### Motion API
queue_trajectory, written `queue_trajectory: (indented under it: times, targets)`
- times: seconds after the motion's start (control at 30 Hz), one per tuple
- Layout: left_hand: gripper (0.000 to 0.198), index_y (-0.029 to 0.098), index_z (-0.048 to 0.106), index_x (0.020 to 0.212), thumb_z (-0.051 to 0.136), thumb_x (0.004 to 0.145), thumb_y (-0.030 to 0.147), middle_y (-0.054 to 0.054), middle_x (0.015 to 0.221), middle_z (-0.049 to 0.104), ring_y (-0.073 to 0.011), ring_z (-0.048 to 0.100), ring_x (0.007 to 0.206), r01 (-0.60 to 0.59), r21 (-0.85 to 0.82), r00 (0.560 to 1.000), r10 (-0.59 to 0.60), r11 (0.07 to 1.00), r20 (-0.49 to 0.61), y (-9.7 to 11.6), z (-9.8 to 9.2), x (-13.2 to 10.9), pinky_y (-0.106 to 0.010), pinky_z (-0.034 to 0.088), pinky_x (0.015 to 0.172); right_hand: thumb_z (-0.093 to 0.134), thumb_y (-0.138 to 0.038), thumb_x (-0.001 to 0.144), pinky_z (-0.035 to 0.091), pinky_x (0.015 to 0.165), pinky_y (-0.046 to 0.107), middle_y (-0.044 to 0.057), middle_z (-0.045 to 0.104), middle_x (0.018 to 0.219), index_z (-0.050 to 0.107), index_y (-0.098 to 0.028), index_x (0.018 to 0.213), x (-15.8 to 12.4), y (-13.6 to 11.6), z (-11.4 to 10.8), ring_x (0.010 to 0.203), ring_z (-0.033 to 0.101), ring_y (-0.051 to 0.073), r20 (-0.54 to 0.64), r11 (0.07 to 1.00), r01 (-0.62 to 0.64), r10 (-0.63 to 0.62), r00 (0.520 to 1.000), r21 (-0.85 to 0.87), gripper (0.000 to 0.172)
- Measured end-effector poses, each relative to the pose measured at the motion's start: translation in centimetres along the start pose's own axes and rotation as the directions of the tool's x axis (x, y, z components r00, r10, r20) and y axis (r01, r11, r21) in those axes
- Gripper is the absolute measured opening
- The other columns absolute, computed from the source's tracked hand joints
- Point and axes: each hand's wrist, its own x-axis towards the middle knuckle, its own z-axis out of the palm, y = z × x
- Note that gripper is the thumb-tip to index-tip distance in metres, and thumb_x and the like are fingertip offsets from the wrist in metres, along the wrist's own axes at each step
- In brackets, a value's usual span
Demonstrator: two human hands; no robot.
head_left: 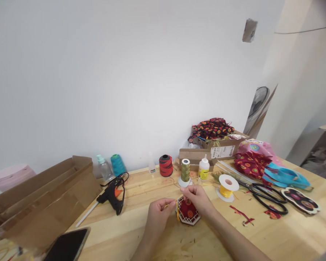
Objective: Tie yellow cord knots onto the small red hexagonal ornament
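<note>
An octagonal ornament (189,214) with a pale lattice frame and dark red patterned fabric lies on the wooden table between my hands. Yellow cord (177,214) hangs down over its left edge. My left hand (158,214) is closed, pinching the yellow cord beside that edge. Above the ornament's upper right side, my right hand (197,200) is closed too, thumb and fingertips pressed together near its top. What those fingertips hold is too small to make out. A spool of yellow cord (226,191) stands to the right of my right hand.
Behind my hands stand green thread (185,170), red-black thread (166,166) and a glue bottle (203,169). Black-handled scissors (268,198) and fabric scraps (242,214) lie right. A glue gun (111,195), a phone (67,245) and a cardboard box (51,203) are left.
</note>
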Motion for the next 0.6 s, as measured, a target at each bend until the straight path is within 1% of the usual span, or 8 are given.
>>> queue_trajectory:
  times: [0.07,0.13,0.17,0.23,0.33,0.4,0.47,0.6]
  targets:
    - [0.022,0.012,0.065,0.067,0.056,0.061,0.031,-0.002,0.055,0.066,-0.0168,0.057,0.055,0.005,0.079,0.998,0.0,0.997,-0.066,-0.1,-0.1,0.0,-0.024,0.043,0.052,0.04,-0.038,0.071,0.012,0.032,0.017,-0.009,0.023,0.038,0.046,-0.015,0.05,-0.2,-0.4,-0.4,0.033,0.015,0.004,0.126,0.973,-0.136,0.113,0.986,0.188,0.032]
    - [0.02,0.012,0.065,0.065,0.056,0.061,0.03,-0.002,0.054,0.066,-0.0169,0.057,0.054,-0.014,0.111,0.996,0.024,0.994,-0.084,-0.1,-0.1,0.0,-0.024,0.043,0.051,0.04,-0.031,0.071,0.008,0.031,0.016,-0.01,0.022,0.038,0.051,-0.014,0.061,-0.5,-0.8,-0.7,0.033,0.012,0.003,0.288,0.88,-0.293,0.19,0.939,0.374,0.023]
    - [0.019,0.013,0.065,0.065,0.055,0.061,0.029,-0.003,0.056,0.066,-0.0172,0.057,0.056,-0.033,0.113,0.996,0.043,0.993,-0.081,0.0,0.0,-0.1,-0.024,0.043,0.052,0.041,-0.026,0.07,0.008,0.031,0.016,-0.01,0.024,0.038,0.053,-0.013,0.068,-0.6,-0.9,-0.8,0.033,0.013,0.003,0.346,0.836,-0.341,0.196,0.917,0.429,0.018]
    - [0.017,0.014,0.066,0.065,0.055,0.062,0.028,-0.004,0.063,0.067,-0.0184,0.058,0.062,-0.078,0.123,0.993,0.088,0.989,-0.078,0.1,0.0,-0.1,-0.025,0.044,0.057,0.042,-0.019,0.067,0.01,0.031,0.015,-0.009,0.033,0.036,0.054,-0.013,0.08,-0.8,-0.9,-0.6,0.031,0.018,0.003,0.403,0.821,-0.356,0.171,0.899,0.447,0.019]
    - [0.016,0.016,0.066,0.066,0.055,0.062,0.026,-0.005,0.068,0.067,-0.0195,0.058,0.067,-0.115,0.168,0.987,0.131,0.979,-0.089,0.0,-0.1,0.0,-0.027,0.044,0.062,0.042,-0.019,0.067,0.014,0.029,0.014,-0.007,0.044,0.035,0.049,-0.013,0.096,-0.9,-0.5,0.1,0.028,0.027,0.003,0.429,0.891,-0.288,0.12,0.895,0.351,0.031]
    - [0.016,0.016,0.066,0.067,0.054,0.062,0.025,-0.005,0.07,0.067,-0.0197,0.058,0.069,-0.103,0.159,0.99,0.117,0.982,-0.078,-0.1,-0.2,0.1,-0.027,0.043,0.065,0.044,-0.023,0.066,0.016,0.027,0.014,-0.01,0.041,0.031,0.047,-0.013,0.1,-0.9,0.0,0.9,0.025,0.029,0.004,0.4,0.948,-0.194,0.081,0.913,0.252,0.035]
    - [0.016,0.015,0.066,0.069,0.054,0.062,0.024,-0.005,0.069,0.067,-0.0195,0.058,0.069,-0.059,0.108,0.996,0.065,0.992,-0.055,-0.1,-0.3,0.2,-0.028,0.043,0.066,0.046,-0.024,0.065,0.019,0.026,0.013,-0.013,0.034,0.028,0.046,-0.012,0.1,-0.9,0.6,1.5,0.024,0.027,0.004,0.346,0.983,-0.107,0.049,0.937,0.148,0.037]
    - [0.018,0.014,0.066,0.073,0.053,0.062,0.022,-0.001,0.057,0.066,-0.0174,0.057,0.063,-0.011,0.02,0.999,0.012,1.0,-0.031,0.1,-0.3,0.1,-0.024,0.043,0.058,0.044,-0.018,0.063,0.021,0.028,0.013,-0.012,0.035,0.033,0.048,-0.014,0.1,-0.7,1.2,1.9,0.027,0.027,0.003,0.264,0.997,0.0,0.019,0.964,-0.073,0.037]
